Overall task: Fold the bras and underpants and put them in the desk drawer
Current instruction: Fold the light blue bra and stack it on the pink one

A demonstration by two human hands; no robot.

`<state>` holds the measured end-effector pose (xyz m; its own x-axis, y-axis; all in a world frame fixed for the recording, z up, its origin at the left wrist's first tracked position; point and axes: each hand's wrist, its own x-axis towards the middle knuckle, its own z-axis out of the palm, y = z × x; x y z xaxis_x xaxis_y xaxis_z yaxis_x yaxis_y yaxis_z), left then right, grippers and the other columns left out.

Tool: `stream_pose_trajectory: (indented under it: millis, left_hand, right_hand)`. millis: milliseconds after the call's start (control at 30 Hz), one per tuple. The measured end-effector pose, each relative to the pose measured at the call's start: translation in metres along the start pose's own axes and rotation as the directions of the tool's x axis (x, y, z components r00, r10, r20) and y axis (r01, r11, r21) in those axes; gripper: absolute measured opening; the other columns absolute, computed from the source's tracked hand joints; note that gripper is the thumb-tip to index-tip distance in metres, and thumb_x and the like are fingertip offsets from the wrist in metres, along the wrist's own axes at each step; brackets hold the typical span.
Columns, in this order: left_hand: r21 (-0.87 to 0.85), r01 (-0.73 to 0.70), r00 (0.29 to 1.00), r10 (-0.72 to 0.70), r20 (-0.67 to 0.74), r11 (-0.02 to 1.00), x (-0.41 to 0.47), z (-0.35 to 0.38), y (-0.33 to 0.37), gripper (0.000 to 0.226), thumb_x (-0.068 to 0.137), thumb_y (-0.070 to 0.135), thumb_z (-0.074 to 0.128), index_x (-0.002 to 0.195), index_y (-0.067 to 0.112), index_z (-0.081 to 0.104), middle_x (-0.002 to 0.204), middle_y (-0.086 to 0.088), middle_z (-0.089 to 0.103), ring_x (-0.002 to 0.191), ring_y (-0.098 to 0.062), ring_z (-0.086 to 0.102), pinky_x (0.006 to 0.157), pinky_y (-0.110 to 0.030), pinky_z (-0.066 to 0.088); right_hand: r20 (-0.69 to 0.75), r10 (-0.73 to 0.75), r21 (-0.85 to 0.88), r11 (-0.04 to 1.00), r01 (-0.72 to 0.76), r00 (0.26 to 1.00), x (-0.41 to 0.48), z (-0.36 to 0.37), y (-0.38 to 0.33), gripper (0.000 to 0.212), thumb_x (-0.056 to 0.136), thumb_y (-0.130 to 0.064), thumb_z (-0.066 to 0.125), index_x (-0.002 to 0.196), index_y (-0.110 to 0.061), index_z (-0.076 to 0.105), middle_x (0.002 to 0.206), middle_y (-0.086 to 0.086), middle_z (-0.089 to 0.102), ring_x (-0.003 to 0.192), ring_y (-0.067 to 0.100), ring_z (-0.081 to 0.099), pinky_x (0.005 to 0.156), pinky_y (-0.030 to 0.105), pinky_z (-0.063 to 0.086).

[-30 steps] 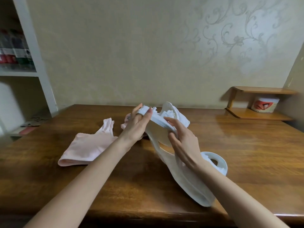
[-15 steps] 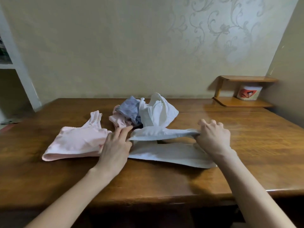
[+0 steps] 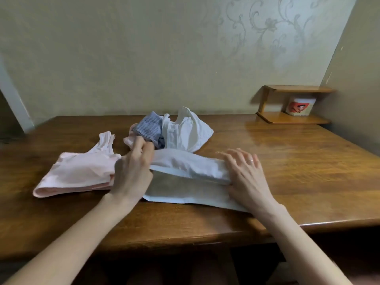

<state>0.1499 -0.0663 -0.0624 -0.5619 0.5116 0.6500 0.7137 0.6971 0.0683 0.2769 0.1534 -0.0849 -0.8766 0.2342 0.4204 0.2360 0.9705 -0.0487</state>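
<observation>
A white bra (image 3: 185, 182) lies flat on the wooden desk (image 3: 298, 171) between my hands, its upper layer folded over the lower one. My left hand (image 3: 133, 171) covers its left end, and the curled fingertips pinch the upper layer's corner. On the right end my right hand (image 3: 244, 173) rests with straight, spread fingers, pressing the fold down. A folded pink bra (image 3: 78, 173) sits to the left, touching my left hand. Behind the hands is a pile: striped blue underpants (image 3: 148, 128), a pink piece (image 3: 128, 139) and a crumpled white garment (image 3: 185, 132). No drawer is in view.
A small two-tier wooden shelf (image 3: 294, 119) stands at the desk's back right corner with a white jar (image 3: 300, 105) on it. A white shelf post (image 3: 14, 95) rises at the far left. The desk's front edge (image 3: 205, 233) runs just under my forearms.
The white bra came down from the air onto the desk and was folded over. My right hand went from a fist on the strap to flat fingers; my left hand shifted onto the left end.
</observation>
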Motion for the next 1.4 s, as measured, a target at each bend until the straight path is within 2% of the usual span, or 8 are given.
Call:
stream_pose_trajectory:
  millis: [200, 433, 567, 667, 800, 1100, 1300, 1400]
  left_hand:
    - [-0.041, 0.164, 0.944, -0.144, 0.298, 0.986, -0.033, 0.002, -0.029, 0.034, 0.076, -0.004, 0.061, 0.079, 0.022, 0.04, 0.103, 0.002, 0.039, 0.083, -0.016, 0.051, 0.054, -0.019, 0.037]
    - [-0.084, -0.12, 0.976, 0.133, 0.17, 0.989, -0.053, -0.016, -0.024, 0.061, 0.044, -0.029, 0.061, 0.072, 0.021, 0.039, 0.085, 0.0, 0.047, 0.085, -0.026, 0.056, 0.046, -0.026, 0.043]
    - [-0.323, -0.081, 0.839, 0.24, 0.489, 0.943, -0.054, -0.015, -0.039, 0.054, 0.066, -0.009, 0.061, 0.082, 0.038, 0.039, 0.097, 0.019, 0.039, 0.093, -0.002, 0.043, 0.078, -0.022, 0.04]
    - [-0.247, 0.034, 0.584, 0.181, 0.791, 0.968, -0.028, -0.039, -0.043, 0.046, 0.068, 0.072, 0.056, 0.104, 0.046, 0.043, 0.114, 0.027, 0.037, 0.11, 0.006, 0.04, 0.097, -0.019, 0.037]
    - [-0.444, -0.21, 0.862, 0.379, 0.337, 0.871, 0.0, -0.026, 0.02, 0.053, 0.078, 0.062, 0.05, 0.12, 0.029, 0.053, 0.128, 0.011, 0.05, 0.12, -0.005, 0.044, 0.103, -0.027, 0.036]
    - [-0.527, -0.625, 0.463, 0.817, 0.343, 0.576, 0.019, 0.063, 0.127, 0.049, 0.102, 0.031, 0.023, 0.15, 0.024, 0.017, 0.159, 0.004, 0.009, 0.146, -0.009, -0.01, 0.114, -0.035, -0.023]
    - [-0.575, -0.629, 0.43, 0.85, 0.303, 0.523, 0.011, 0.065, 0.127, 0.048, 0.102, 0.029, 0.027, 0.149, 0.028, 0.021, 0.159, 0.009, 0.011, 0.144, -0.005, -0.013, 0.109, -0.035, -0.03]
    - [-0.584, -0.614, 0.437, 0.845, 0.308, 0.531, 0.013, 0.065, 0.127, 0.047, 0.102, 0.028, 0.028, 0.148, 0.028, 0.024, 0.159, 0.007, 0.012, 0.145, -0.006, -0.012, 0.11, -0.036, -0.029]
  right_hand:
    - [-0.307, 0.226, 0.143, 0.971, -0.19, 0.924, -0.029, -0.005, 0.029, 0.045, 0.06, 0.012, 0.061, 0.094, -0.015, 0.051, 0.096, 0.007, 0.053, 0.076, 0.03, 0.054, 0.052, 0.027, 0.035]
    - [-0.359, 0.384, 0.217, 0.921, -0.324, 0.851, -0.051, -0.003, 0.042, 0.033, 0.057, 0.014, 0.057, 0.065, -0.015, 0.044, 0.056, -0.001, 0.046, 0.051, 0.027, 0.037, 0.047, 0.031, 0.031]
    - [0.243, 0.331, 0.141, 0.918, -0.371, 0.912, -0.052, -0.023, 0.054, 0.025, 0.073, -0.006, 0.061, 0.077, -0.025, 0.046, 0.066, -0.007, 0.052, 0.068, 0.024, 0.049, 0.058, 0.033, 0.037]
    - [0.576, 0.078, 0.508, 0.746, -0.431, 0.813, -0.042, -0.067, 0.067, 0.04, 0.064, -0.042, 0.081, 0.096, -0.029, 0.061, 0.086, -0.002, 0.064, 0.078, 0.013, 0.06, 0.069, 0.023, 0.046]
    - [0.298, 0.332, 0.558, 0.7, -0.445, 0.895, 0.008, -0.069, 0.077, 0.04, 0.072, -0.042, 0.071, 0.103, -0.019, 0.059, 0.091, 0.004, 0.065, 0.076, 0.019, 0.062, 0.06, 0.027, 0.045]
    - [0.464, 0.373, 0.306, 0.784, -0.54, 0.804, 0.066, -0.012, 0.088, 0.007, 0.084, -0.013, 0.067, 0.089, -0.008, 0.07, 0.07, 0.006, 0.065, 0.052, 0.013, 0.056, 0.044, 0.02, 0.041]
    - [0.463, 0.02, 0.873, 0.161, -0.46, 0.886, 0.099, -0.025, 0.111, 0.019, 0.09, 0.008, 0.047, 0.082, -0.005, 0.058, 0.063, 0.009, 0.063, 0.049, 0.012, 0.062, 0.048, 0.02, 0.053]
    - [0.468, -0.101, 0.86, 0.281, -0.426, 0.878, 0.12, -0.027, 0.111, 0.025, 0.089, 0.008, 0.044, 0.082, -0.004, 0.064, 0.074, 0.006, 0.066, 0.064, 0.014, 0.064, 0.06, 0.025, 0.056]
